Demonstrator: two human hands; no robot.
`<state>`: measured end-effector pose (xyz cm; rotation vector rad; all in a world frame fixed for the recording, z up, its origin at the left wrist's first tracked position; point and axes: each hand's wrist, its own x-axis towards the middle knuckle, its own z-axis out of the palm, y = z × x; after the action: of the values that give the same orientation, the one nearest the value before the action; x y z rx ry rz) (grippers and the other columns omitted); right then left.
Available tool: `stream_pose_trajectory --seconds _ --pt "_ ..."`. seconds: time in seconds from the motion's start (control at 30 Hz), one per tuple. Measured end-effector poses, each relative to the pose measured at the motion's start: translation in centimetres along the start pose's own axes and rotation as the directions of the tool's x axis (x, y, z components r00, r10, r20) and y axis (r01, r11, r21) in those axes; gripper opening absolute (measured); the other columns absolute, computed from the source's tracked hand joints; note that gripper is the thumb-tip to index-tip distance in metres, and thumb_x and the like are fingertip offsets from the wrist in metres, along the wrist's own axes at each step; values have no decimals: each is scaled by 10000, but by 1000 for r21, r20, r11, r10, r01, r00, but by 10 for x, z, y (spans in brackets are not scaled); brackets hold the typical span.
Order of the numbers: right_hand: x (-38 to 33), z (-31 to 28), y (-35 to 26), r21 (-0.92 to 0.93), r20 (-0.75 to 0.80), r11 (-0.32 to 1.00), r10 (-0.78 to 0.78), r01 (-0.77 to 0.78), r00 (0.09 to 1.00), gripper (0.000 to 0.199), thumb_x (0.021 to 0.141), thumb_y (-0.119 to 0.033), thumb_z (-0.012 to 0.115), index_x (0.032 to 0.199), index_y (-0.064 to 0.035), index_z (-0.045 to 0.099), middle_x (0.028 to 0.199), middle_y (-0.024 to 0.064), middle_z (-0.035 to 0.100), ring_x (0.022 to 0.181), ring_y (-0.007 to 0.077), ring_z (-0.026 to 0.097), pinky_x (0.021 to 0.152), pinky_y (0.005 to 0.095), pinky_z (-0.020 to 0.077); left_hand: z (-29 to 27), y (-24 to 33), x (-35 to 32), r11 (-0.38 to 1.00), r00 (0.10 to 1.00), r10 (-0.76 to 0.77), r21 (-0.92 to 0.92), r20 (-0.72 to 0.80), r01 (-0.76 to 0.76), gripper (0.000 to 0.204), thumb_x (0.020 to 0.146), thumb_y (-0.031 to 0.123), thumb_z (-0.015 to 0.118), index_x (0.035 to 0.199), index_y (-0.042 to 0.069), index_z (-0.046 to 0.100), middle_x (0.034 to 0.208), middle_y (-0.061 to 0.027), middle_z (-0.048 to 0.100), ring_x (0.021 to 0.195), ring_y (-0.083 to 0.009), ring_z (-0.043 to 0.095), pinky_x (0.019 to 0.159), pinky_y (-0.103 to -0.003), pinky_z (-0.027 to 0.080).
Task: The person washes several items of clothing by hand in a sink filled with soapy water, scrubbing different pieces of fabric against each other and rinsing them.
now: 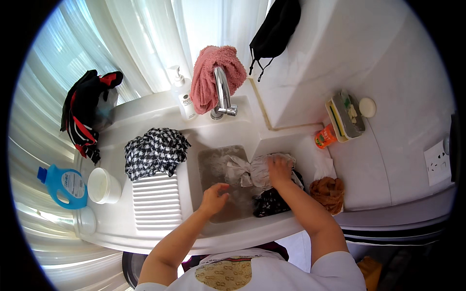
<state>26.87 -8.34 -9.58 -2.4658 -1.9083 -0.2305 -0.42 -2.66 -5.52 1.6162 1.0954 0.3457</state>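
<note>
White short-sleeved shirt point(286, 271), six o'clock. I see bare left hand point(214, 199), fingers apart, above murky water point(209, 167); bare right hand point(280, 170) on pale-grey cloth point(259, 172), two o'clock in white basin point(228, 234), grip unclear.

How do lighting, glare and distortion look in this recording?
All in the head view: curtain brightly backlit, palest patches washed out; faucet shows bright highlights; counter edge looks bowed, probably partly lens distortion; corners black; left hand and right hand distinct.

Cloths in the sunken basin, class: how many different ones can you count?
2 show: a pale grey cloth under the right hand, and a black patterned cloth nearer the person. More may be hidden in the cloudy water.
</note>
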Motion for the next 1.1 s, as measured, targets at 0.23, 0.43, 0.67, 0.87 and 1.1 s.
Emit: stream_pose_trajectory --seconds 0.23,0.43,0.67,0.87,1.1 --pt "9 -30 -26 499 157 850 -279 168 947 172 684 -105 582 847 -74 627 824 174 611 832 375 573 719 450 460 14 -2 14 718 876 -456 -516 159 468 526 824 379 606 1249 96 477 1221 -108 520 1078 -227 505 886 -424 415" --pt "23 -90 -76 776 158 602 -478 191 864 165 657 -115 574 805 -82 641 759 165 620 757 347 591 680 431 469 12 -4 34 160 769 -465 -813 438 560 594 851 537 498 1275 128 430 1277 -124 471 1190 -317 439 972 -578 313" --pt "57 -77 -67 694 406 720 -374 -15 834 419 677 -245 632 1077 -128 592 1104 175 559 1000 325 546 833 387 454 6 -57 55 616 780 -602 -721 -172 316 260 889 159 537 1110 23 543 1087 -119 595 1007 -241 565 817 -326 452" --pt "29 -3 -111 388 440 877 -448 284 778 772 775 -518 562 1420 -211 269 1496 144 105 1358 384 86 1050 557 166 33 -57 58 864 766 -452 -440 -458 247 471 881 186 530 1316 53 411 1229 -147 524 1115 -238 506 928 -318 394" --pt "32 49 -133 288 470 828 -559 480 683 812 761 -574 543 1410 -155 293 1467 150 193 1360 373 109 1042 620 81 36 -55 59 797 832 -530 -432 -163 422 665 851 252 541 1423 110 232 1379 -224 346 1273 -358 348 1013 -361 330"
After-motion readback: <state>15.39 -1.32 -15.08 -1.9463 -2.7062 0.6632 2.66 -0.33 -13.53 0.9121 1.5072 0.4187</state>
